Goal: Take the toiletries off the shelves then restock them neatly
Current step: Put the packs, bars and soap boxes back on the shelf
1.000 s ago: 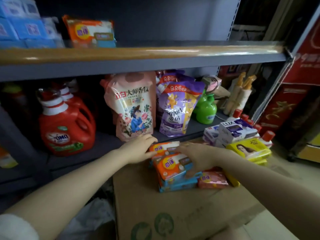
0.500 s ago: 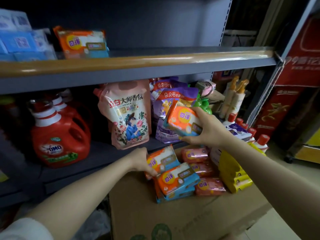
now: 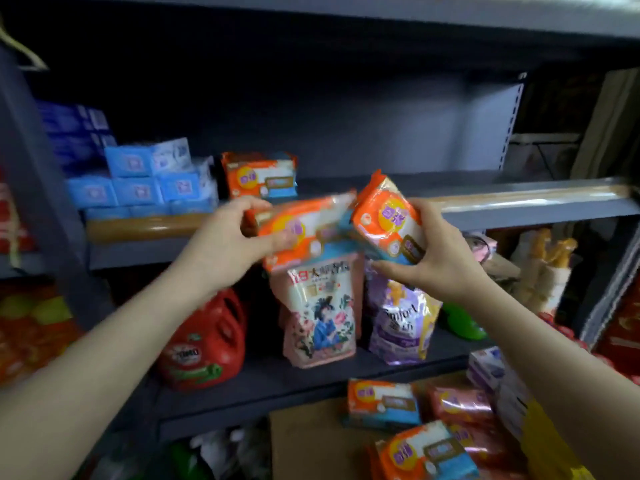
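- Orange-and-blue soap packs (image 3: 382, 403) lie nearest the camera on a brown cardboard box (image 3: 304, 445), with pinkish-red packs (image 3: 460, 405) just beside them on the right and white-and-purple boxes (image 3: 486, 367) at the box's far right corner.
- Above the box, both bare arms reach toward the shelving; the left hand (image 3: 225, 237) curls its fingers round an orange pack (image 3: 304, 230), thumb on the front, holding it roughly level.
- Beside it, the right hand (image 3: 440, 251) grips a second orange pack (image 3: 388, 220), tilted with one end pointing up; the two packs touch or nearly touch at their inner ends, blur making it hard to tell which.
- Behind the hands, on the lower shelf (image 3: 277, 382), stand a red detergent jug (image 3: 204, 344), a pink refill pouch (image 3: 320, 313) and a purple refill pouch (image 3: 401, 323), with a green bottle (image 3: 460, 322) partly hidden by the right forearm.
- Farther back, on the middle shelf (image 3: 519, 206), one orange pack on the shelf (image 3: 259, 174) stands upright just beside stacked blue packets (image 3: 138, 181) to its left; the rest of that shelf to the right shows bare grey metal.
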A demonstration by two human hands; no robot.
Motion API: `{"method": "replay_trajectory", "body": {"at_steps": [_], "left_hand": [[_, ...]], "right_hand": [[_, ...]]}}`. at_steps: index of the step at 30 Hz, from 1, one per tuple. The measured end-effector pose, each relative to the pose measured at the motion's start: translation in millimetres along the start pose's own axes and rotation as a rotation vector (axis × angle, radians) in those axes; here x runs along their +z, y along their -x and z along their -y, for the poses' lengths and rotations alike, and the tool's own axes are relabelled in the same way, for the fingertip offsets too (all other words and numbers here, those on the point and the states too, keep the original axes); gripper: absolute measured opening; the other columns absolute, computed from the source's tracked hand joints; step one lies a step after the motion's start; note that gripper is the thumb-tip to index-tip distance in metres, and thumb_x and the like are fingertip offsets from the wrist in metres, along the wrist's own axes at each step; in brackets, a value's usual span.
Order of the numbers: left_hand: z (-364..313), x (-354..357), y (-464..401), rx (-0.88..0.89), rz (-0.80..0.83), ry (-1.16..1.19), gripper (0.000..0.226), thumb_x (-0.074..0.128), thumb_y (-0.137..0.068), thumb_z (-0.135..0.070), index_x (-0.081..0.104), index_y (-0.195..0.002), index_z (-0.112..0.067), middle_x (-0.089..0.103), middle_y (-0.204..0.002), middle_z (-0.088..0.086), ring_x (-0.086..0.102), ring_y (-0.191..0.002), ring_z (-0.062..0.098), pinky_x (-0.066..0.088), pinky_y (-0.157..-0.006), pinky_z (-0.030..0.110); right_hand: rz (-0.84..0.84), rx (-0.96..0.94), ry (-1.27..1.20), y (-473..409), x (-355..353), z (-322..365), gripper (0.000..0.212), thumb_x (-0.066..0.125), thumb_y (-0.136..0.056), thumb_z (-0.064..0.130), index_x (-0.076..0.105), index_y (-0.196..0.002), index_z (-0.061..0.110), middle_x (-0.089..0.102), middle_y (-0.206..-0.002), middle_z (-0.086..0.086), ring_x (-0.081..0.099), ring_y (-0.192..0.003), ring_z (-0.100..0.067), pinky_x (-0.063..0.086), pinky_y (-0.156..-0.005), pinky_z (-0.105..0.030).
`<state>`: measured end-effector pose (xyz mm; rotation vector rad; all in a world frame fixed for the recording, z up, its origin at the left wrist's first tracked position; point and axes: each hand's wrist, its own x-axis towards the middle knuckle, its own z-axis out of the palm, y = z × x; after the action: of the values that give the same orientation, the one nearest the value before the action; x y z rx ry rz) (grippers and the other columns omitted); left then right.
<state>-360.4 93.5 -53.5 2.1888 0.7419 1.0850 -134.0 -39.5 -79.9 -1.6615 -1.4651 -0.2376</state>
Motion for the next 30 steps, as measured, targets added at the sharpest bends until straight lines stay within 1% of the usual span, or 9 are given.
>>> {"method": "replay_trajectory", "body": {"at_steps": [3,6,7,12,17,21,23,26,30], "left_hand": [[-6.0,-31.4,-29.8,0.058,-0.164,0.066,0.035,0.076,-0.067,-0.035,0.052,-0.091,-0.027,0.058,-0.081,-0.013,0.055,-0.070,-0.002,0.047,-0.070,0.022],[-11.4,-44.9,-62.9,0.122,-0.258,-0.117,0.037,0.075,-0.075,-0.026,0.052,-0.103,-0.021,0.056,-0.086,-0.010,0.054,-0.079,0.009,0.044,-0.068,0.024],[-12.4,-44.5,-72.9,0.130,-0.265,-0.204,0.038,0.075,-0.076,-0.027,0.053,-0.107,-0.019,0.057,-0.090,-0.006,0.054,-0.082,0.012,0.042,-0.068,0.024],[6.7,-23.3,-111.4,0.078,-0.163,-0.542,0.048,0.073,-0.077,-0.030,0.052,-0.116,-0.012,0.060,-0.109,0.014,0.055,-0.101,0.030,0.042,-0.080,0.034],[29.8,-8.4,-124.9,-0.015,-0.145,-0.658,0.048,0.067,-0.084,-0.028,0.047,-0.124,-0.012,0.053,-0.119,0.016,0.054,-0.105,0.033,0.044,-0.083,0.038],[24.8,-6.7,-130.4,-0.028,-0.135,-0.898,0.037,0.060,-0.086,-0.010,0.049,-0.121,-0.009,0.042,-0.125,0.014,0.046,-0.112,0.033,0.045,-0.083,0.041],[21.4,-12.8,-127.3,0.036,-0.142,-0.930,0.035,0.054,-0.088,-0.007,0.050,-0.123,-0.008,0.042,-0.128,0.013,0.041,-0.117,0.031,0.044,-0.084,0.040],[26.5,-30.9,-112.4,0.206,-0.175,-0.845,0.032,0.046,-0.093,-0.009,0.052,-0.125,-0.009,0.051,-0.125,0.010,0.046,-0.115,0.027,0.044,-0.087,0.039],[45.1,-55.0,-77.9,0.567,-0.193,-0.829,0.031,0.040,-0.091,-0.020,0.065,-0.102,-0.006,0.065,-0.097,0.009,0.060,-0.093,0.028,0.048,-0.077,0.039]], "right_hand": [[0.004,-0.058,0.032,-27.8,-2.3,17.8,0.076,0.084,-0.059,0.035,0.042,-0.121,0.020,0.054,-0.096,0.015,0.053,-0.082,-0.003,0.038,-0.065,-0.008],[-0.021,-0.117,0.118,-56.7,-4.3,32.0,0.079,0.082,-0.060,0.041,0.041,-0.123,0.020,0.050,-0.105,0.008,0.051,-0.091,-0.010,0.042,-0.074,-0.025],[-0.023,-0.130,0.138,-66.3,-3.3,35.6,0.080,0.082,-0.061,0.042,0.040,-0.125,0.019,0.049,-0.106,0.008,0.050,-0.092,-0.009,0.042,-0.074,-0.026],[-0.004,-0.166,0.191,-103.3,9.5,42.0,0.083,0.081,-0.063,0.043,0.037,-0.130,0.020,0.051,-0.118,0.000,0.051,-0.102,-0.014,0.047,-0.078,-0.029],[0.019,-0.161,0.353,-120.7,28.1,37.6,0.083,0.076,-0.067,0.050,0.035,-0.132,0.022,0.050,-0.121,0.000,0.046,-0.111,-0.018,0.048,-0.078,-0.035],[0.027,-0.158,0.354,-137.5,35.0,43.3,0.081,0.076,-0.067,0.052,0.036,-0.131,0.022,0.052,-0.122,-0.001,0.045,-0.115,-0.020,0.046,-0.077,-0.035],[0.031,-0.155,0.351,-144.1,36.6,46.4,0.082,0.075,-0.068,0.051,0.034,-0.132,0.022,0.051,-0.123,-0.002,0.045,-0.115,-0.020,0.048,-0.077,-0.036],[0.082,-0.181,0.454,-149.0,43.8,49.1,0.084,0.076,-0.068,0.050,0.032,-0.135,0.022,0.050,-0.124,-0.003,0.044,-0.115,-0.021,0.048,-0.078,-0.037],[0.230,-0.191,0.465,-157.0,64.2,53.2,0.086,0.079,-0.066,0.045,0.031,-0.135,0.023,0.048,-0.128,-0.004,0.041,-0.118,-0.022,0.047,-0.087,-0.039]]}}
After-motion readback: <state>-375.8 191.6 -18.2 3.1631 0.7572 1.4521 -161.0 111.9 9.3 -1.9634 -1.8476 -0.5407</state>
